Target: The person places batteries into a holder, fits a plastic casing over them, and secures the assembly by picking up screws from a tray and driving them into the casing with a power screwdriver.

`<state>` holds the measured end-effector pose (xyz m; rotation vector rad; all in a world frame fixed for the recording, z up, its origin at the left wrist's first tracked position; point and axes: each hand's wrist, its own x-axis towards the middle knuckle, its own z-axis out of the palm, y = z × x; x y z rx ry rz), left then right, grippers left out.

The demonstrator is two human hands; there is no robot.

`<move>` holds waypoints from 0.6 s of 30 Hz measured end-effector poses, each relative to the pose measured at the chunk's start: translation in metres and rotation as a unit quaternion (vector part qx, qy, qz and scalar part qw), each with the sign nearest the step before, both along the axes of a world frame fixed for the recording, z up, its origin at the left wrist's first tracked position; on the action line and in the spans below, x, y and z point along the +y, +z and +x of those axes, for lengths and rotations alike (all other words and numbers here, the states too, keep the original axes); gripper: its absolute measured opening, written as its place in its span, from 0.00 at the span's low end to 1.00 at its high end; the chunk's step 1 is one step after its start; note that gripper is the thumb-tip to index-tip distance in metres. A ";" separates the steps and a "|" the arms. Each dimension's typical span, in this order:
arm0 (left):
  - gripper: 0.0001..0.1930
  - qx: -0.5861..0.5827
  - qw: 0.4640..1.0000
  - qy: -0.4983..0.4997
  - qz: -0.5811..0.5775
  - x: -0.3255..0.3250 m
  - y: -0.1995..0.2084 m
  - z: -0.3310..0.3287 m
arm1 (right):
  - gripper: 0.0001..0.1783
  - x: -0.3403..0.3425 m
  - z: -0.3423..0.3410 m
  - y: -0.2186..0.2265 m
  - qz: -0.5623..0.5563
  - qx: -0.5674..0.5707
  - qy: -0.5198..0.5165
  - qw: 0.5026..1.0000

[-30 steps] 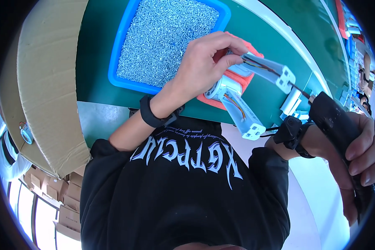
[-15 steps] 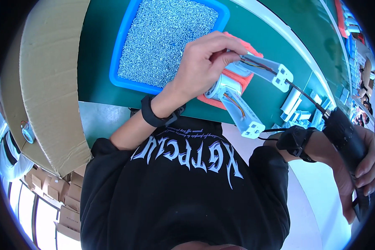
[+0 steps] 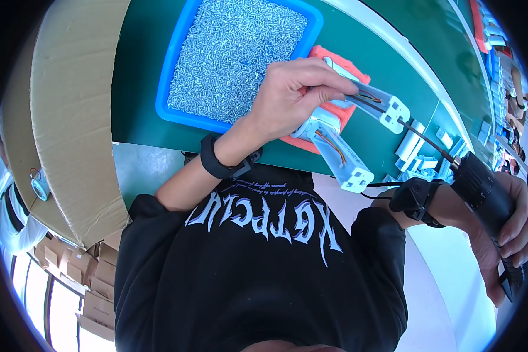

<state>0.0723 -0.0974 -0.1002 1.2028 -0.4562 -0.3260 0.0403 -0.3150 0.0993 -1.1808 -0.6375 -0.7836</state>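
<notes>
My left hand (image 3: 296, 91) pinches a white plastic housing (image 3: 387, 111) between thumb and fingers. Coloured wires run along its open channel. In my right hand (image 3: 513, 220) is a black electric screwdriver (image 3: 481, 185), the fingers wrapped round its body. Its long thin bit (image 3: 426, 141) reaches the holed end face of the held housing; whether it sits in a hole I cannot tell. A second white housing (image 3: 341, 161), also with wires inside, slants toward me beside the first. Under both lies an orange cloth-like pad (image 3: 362, 75).
A blue tray (image 3: 163, 88) full of small metal screws stands left of the pad on the green table (image 3: 138, 88). Several white parts (image 3: 410, 144) lie on the right. A large cardboard piece (image 3: 76, 117) rises at the left, and a black cable (image 3: 384, 184) runs near my right wrist.
My left hand and the held housing have shifted slightly right and toward me. The screwdriver's tip has moved down a little with the housing's end. The second housing has hardly moved.
</notes>
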 end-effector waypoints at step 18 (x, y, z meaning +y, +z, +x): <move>0.26 -0.240 0.936 0.014 0.258 0.004 0.004 0.005 | 0.30 0.053 0.016 -0.012 -0.023 0.002 0.128 0.991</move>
